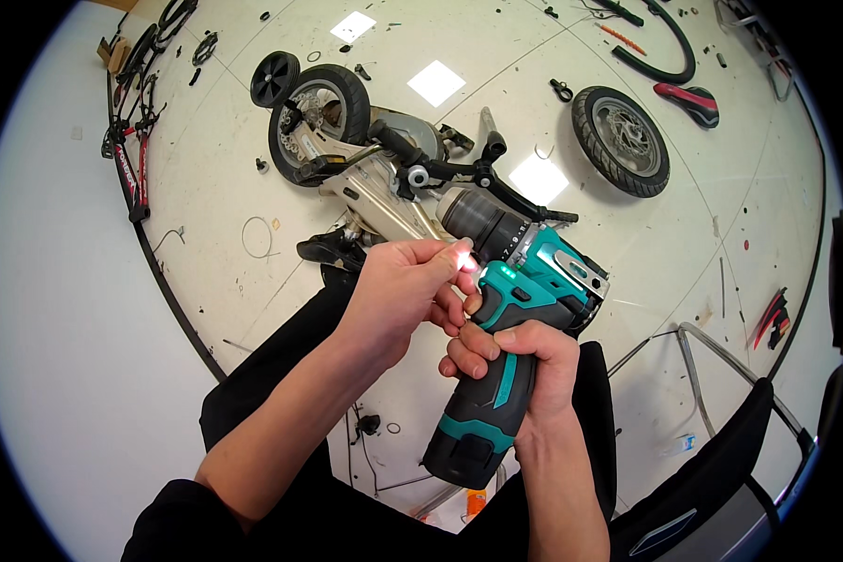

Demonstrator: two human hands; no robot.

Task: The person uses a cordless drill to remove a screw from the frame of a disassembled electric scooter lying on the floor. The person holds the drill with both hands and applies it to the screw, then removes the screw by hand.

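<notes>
Right hand (520, 361) is wrapped tight around the teal cordless drill (508, 318) grip, dead center. Left hand (398, 290) at 10 o'clock, fingers curled, tips pinching by its glowing light. Stripped scooter frame (384, 169) beyond at 12, loose wheel (621, 140) at 1.

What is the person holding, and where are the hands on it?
A teal-and-black cordless drill. The right hand wraps its handle; the left hand touches the front near its lit work light.
</notes>
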